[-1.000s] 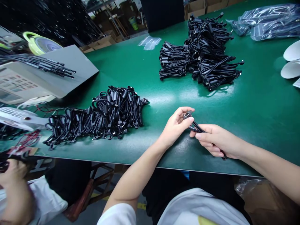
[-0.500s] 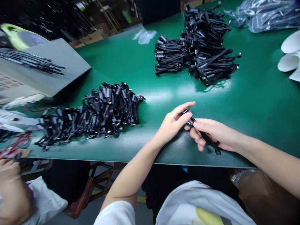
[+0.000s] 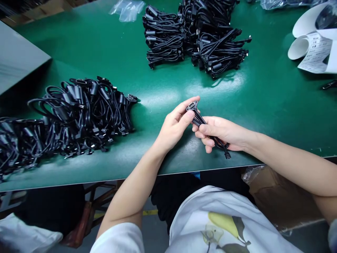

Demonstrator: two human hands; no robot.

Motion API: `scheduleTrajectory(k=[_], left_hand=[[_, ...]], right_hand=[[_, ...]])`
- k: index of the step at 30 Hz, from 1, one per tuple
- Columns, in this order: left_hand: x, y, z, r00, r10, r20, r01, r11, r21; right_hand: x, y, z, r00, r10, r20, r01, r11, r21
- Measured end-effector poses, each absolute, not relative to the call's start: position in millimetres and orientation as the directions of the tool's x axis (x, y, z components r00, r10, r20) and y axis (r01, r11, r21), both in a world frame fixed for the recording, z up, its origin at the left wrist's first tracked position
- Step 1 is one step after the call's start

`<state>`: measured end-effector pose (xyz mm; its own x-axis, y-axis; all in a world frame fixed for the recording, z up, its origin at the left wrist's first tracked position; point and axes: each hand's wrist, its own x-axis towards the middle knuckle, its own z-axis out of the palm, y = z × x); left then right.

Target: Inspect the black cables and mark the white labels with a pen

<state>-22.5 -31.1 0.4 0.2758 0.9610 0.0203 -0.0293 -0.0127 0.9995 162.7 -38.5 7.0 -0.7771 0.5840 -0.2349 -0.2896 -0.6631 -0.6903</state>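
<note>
My left hand (image 3: 176,124) grips the far end of a folded black cable bundle (image 3: 199,120). The thumb presses on the near side of the connector (image 3: 192,105), and the index finger extends along its far side. The connector face is turned upward, with its rectangular port exposed and a flange on either side of the port.

My right hand (image 3: 221,133) grasps the same bundle farther down. The thumb lies across the strands, and the other fingers curl beneath them. The strands slant from the connector, at far left, to the near right. A small black plug (image 3: 227,154) projects below the right hand on the near side. The two hands are close together; neither is released.

The bundle is positioned over the near part of the green table (image 3: 84,45), close to its edge. I cannot tell whether my fingers contact the tabletop.

To the left lies a long heap of black cables (image 3: 89,105), its connectors facing various ways. At the far side, beyond my hands, a second stack of cables (image 3: 210,42) is laid in folded bundles. A clear plastic bag (image 3: 127,10) lies just left of that stack. At far right are curled white label sheets (image 3: 314,51) bearing print. A grey box (image 3: 21,56) stands at far left.
</note>
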Motion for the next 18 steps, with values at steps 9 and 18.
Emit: scheduleTrajectory(k=[9, 18], left_hand=[[-24, -31, 5, 0.206, 0.972, 0.112, 0.043, -0.124, 0.991], [-154, -14, 48, -0.297, 0.768, 0.567, 0.919, 0.069, 0.388]], right_hand=[[169, -44, 33, -0.708, 0.624, -0.331, -0.166, -0.603, -0.78], [186, -30, 8, -0.502, 0.709, -0.495, -0.01, -0.577, -0.817]])
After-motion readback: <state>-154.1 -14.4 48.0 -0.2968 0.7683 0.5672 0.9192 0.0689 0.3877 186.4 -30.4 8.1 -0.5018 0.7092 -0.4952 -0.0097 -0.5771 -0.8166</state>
